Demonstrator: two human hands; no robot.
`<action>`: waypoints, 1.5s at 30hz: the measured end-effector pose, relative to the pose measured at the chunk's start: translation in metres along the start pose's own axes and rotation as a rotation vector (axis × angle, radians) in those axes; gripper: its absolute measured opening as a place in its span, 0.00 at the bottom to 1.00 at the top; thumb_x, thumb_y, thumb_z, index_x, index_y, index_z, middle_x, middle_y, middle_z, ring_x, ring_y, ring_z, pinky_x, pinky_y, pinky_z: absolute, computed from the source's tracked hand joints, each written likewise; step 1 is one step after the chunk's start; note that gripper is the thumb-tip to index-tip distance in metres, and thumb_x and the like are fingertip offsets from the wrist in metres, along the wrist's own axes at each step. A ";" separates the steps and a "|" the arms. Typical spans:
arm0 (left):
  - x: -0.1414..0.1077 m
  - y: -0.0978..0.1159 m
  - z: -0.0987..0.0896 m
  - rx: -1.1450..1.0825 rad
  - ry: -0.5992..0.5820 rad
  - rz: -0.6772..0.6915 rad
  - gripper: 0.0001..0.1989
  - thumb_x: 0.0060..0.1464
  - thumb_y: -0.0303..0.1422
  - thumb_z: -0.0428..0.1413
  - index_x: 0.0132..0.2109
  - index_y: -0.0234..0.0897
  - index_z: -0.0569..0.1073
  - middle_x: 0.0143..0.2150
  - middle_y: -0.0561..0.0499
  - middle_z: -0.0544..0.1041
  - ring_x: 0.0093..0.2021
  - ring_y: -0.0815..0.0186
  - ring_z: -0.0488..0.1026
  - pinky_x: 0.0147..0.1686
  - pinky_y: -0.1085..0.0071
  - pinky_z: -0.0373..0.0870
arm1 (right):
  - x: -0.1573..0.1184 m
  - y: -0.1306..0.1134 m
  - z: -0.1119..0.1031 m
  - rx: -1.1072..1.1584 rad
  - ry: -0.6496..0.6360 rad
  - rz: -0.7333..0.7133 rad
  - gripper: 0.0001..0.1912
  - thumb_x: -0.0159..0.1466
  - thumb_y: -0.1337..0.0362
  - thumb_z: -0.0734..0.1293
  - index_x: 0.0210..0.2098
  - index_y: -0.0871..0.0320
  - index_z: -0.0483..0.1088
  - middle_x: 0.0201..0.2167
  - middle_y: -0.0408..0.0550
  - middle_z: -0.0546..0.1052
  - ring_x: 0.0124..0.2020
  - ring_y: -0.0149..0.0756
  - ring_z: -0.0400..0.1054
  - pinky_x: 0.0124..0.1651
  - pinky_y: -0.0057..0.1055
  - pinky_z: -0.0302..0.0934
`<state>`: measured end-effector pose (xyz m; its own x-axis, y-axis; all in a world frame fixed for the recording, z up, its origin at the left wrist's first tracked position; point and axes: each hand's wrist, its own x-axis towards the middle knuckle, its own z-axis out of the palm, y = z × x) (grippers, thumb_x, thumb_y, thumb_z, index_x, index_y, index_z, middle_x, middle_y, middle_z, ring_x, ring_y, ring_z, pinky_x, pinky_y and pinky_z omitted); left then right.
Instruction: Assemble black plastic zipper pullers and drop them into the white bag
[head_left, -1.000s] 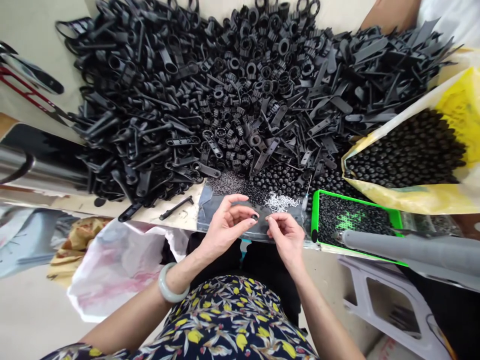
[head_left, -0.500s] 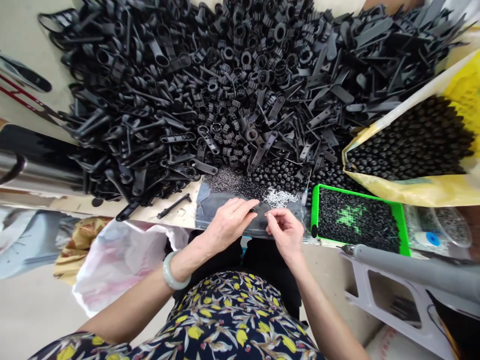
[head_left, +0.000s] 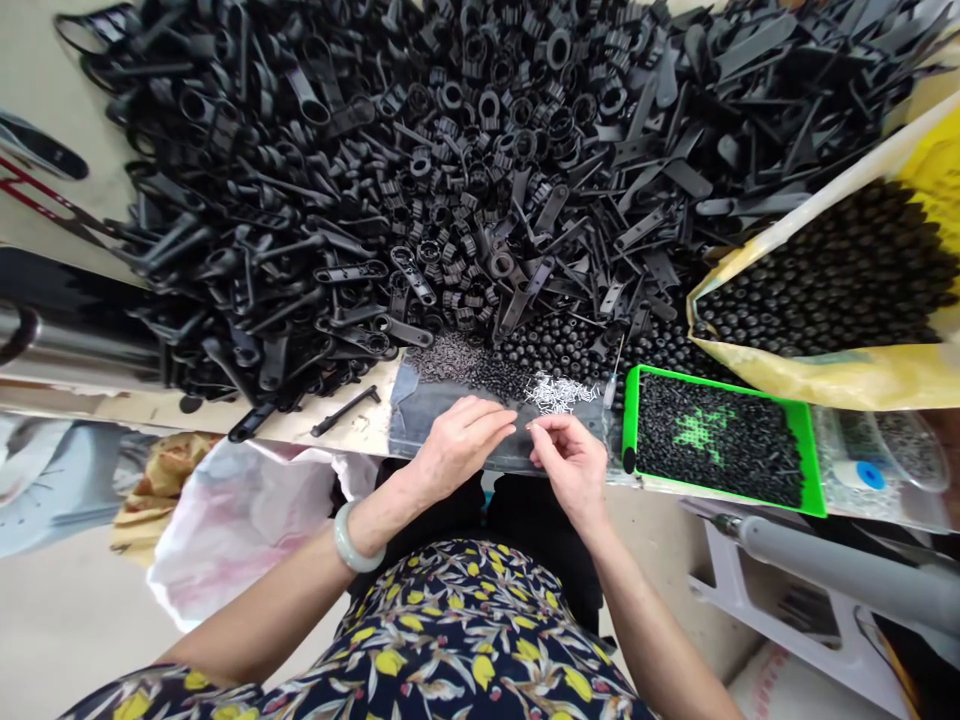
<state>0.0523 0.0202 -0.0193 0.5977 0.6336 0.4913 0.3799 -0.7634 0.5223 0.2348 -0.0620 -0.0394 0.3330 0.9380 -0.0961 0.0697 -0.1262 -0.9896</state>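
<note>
My left hand [head_left: 465,445] is over the dark work mat [head_left: 412,425], palm turned away, fingers pressed together. Whatever it may hold is hidden behind the fingers. Close by on the right, my right hand [head_left: 570,455] pinches thumb and forefinger around something tiny, too small to name. The two sets of fingertips face each other with a narrow gap between them. Just beyond the fingers lies a heap of small silvery pins [head_left: 559,392]. Beside it are tiny dark parts [head_left: 450,358] and round black beads [head_left: 551,343].
A huge pile of black plastic parts [head_left: 360,180], with handles, rings and flat levers, fills the back. On the right stand a green tray [head_left: 630,415] of small black pieces and a yellow bag [head_left: 832,375] of black beads. A syringe-like needle tool [head_left: 611,385] lies beside the pins.
The left thumb and fingers have drawn closer together. My right hand keeps its pinch in nearly the same place. The view has shifted slightly.
</note>
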 end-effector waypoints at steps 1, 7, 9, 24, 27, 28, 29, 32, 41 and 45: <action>-0.001 0.000 0.001 -0.015 0.011 -0.007 0.07 0.69 0.28 0.57 0.50 0.35 0.78 0.45 0.45 0.85 0.41 0.63 0.79 0.44 0.63 0.78 | 0.000 0.000 0.000 -0.003 0.004 0.002 0.10 0.67 0.54 0.73 0.39 0.54 0.77 0.23 0.40 0.76 0.21 0.30 0.69 0.27 0.27 0.65; 0.000 -0.001 0.004 -0.090 0.047 -0.067 0.06 0.69 0.29 0.56 0.49 0.35 0.78 0.43 0.46 0.84 0.42 0.64 0.80 0.46 0.64 0.78 | 0.001 -0.001 0.000 0.007 0.013 0.015 0.12 0.67 0.52 0.73 0.39 0.54 0.77 0.24 0.40 0.77 0.21 0.30 0.70 0.26 0.27 0.66; 0.001 -0.001 0.006 -0.098 0.039 -0.083 0.06 0.70 0.30 0.56 0.48 0.35 0.78 0.42 0.46 0.84 0.41 0.64 0.79 0.46 0.65 0.77 | 0.002 -0.004 0.001 0.033 0.019 0.022 0.11 0.66 0.53 0.74 0.39 0.55 0.77 0.25 0.41 0.78 0.21 0.29 0.69 0.25 0.26 0.66; -0.002 -0.008 0.010 -0.159 0.005 -0.142 0.08 0.70 0.32 0.54 0.47 0.36 0.78 0.43 0.46 0.83 0.43 0.62 0.78 0.48 0.64 0.76 | 0.019 -0.032 0.012 -0.211 -0.047 -0.249 0.07 0.67 0.57 0.72 0.36 0.53 0.79 0.43 0.50 0.77 0.37 0.35 0.72 0.32 0.31 0.68; -0.002 -0.010 0.010 -0.181 0.006 -0.134 0.08 0.70 0.32 0.54 0.47 0.35 0.78 0.43 0.45 0.83 0.43 0.63 0.78 0.48 0.64 0.76 | 0.022 -0.035 0.015 -0.283 -0.020 -0.304 0.05 0.67 0.60 0.73 0.36 0.52 0.79 0.42 0.48 0.75 0.32 0.32 0.68 0.29 0.31 0.65; -0.002 -0.010 0.010 -0.187 0.007 -0.128 0.08 0.70 0.32 0.54 0.47 0.34 0.78 0.43 0.45 0.83 0.43 0.62 0.78 0.48 0.64 0.76 | 0.023 -0.036 0.015 -0.290 -0.020 -0.317 0.04 0.67 0.61 0.72 0.36 0.52 0.79 0.42 0.48 0.74 0.32 0.31 0.67 0.29 0.31 0.64; -0.002 -0.010 0.011 -0.192 0.009 -0.126 0.08 0.71 0.33 0.54 0.47 0.34 0.78 0.42 0.45 0.82 0.43 0.62 0.78 0.47 0.64 0.76 | 0.023 -0.037 0.016 -0.294 -0.027 -0.328 0.04 0.68 0.61 0.72 0.36 0.52 0.79 0.41 0.47 0.74 0.32 0.32 0.67 0.29 0.31 0.64; -0.003 -0.010 0.013 -0.191 0.013 -0.148 0.08 0.70 0.32 0.55 0.46 0.35 0.77 0.41 0.46 0.82 0.41 0.62 0.77 0.45 0.64 0.75 | 0.024 -0.036 0.016 -0.309 -0.049 -0.345 0.03 0.68 0.62 0.72 0.37 0.52 0.79 0.40 0.47 0.74 0.32 0.32 0.67 0.29 0.31 0.63; -0.005 -0.007 0.013 -0.120 0.034 -0.153 0.06 0.69 0.31 0.56 0.45 0.34 0.77 0.43 0.45 0.81 0.43 0.61 0.75 0.47 0.64 0.75 | 0.021 -0.036 0.015 -0.437 -0.068 -0.373 0.05 0.69 0.61 0.71 0.39 0.53 0.79 0.41 0.48 0.74 0.31 0.32 0.68 0.30 0.31 0.67; -0.006 -0.006 0.013 -0.087 0.018 -0.143 0.08 0.70 0.30 0.54 0.42 0.34 0.76 0.42 0.45 0.81 0.42 0.61 0.74 0.47 0.63 0.74 | 0.017 -0.039 0.015 -0.385 -0.086 -0.317 0.05 0.69 0.61 0.71 0.39 0.54 0.79 0.42 0.48 0.74 0.30 0.30 0.69 0.30 0.31 0.71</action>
<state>0.0559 0.0194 -0.0340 0.5287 0.7378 0.4196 0.3975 -0.6520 0.6456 0.2239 -0.0363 -0.0043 0.1613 0.9707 0.1783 0.5022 0.0748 -0.8615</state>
